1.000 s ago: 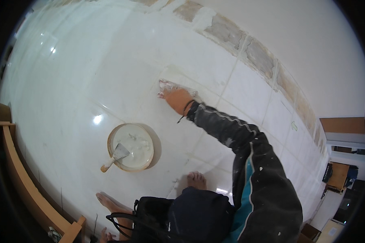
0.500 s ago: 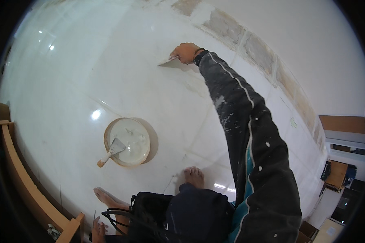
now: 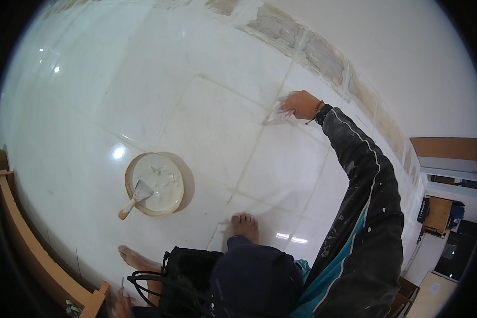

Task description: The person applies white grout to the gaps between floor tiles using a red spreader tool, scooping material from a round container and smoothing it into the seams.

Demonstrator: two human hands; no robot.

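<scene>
Nearest, on the person's side of the bowl [image 3: 127,175] and to its left, the left hand [image 3: 123,306] sits low at the edge of view; a thin upright thing shows beside it, and I cannot tell whether its fingers hold anything.

The putty knife [image 3: 138,197] leans over the bowl's near left rim, handle outward. Its handle, outside the bowl, looks like the clean place to take hold; the broad blade should be stiff and slick with paste.

The white paste [image 3: 167,185] inside the bowl looks soft, thick and sticky. With that load, the bowl is probably best lifted by both sides.

Farther out, beyond the bowl and to its right, the right hand [image 3: 302,104] pinches a flat spreader [image 3: 274,114] low over the tiled floor [image 3: 212,130]. The spreader, blurred, seems light and thin; a smeared upper edge could slip, so fingers belong well back from its working edge.
</scene>
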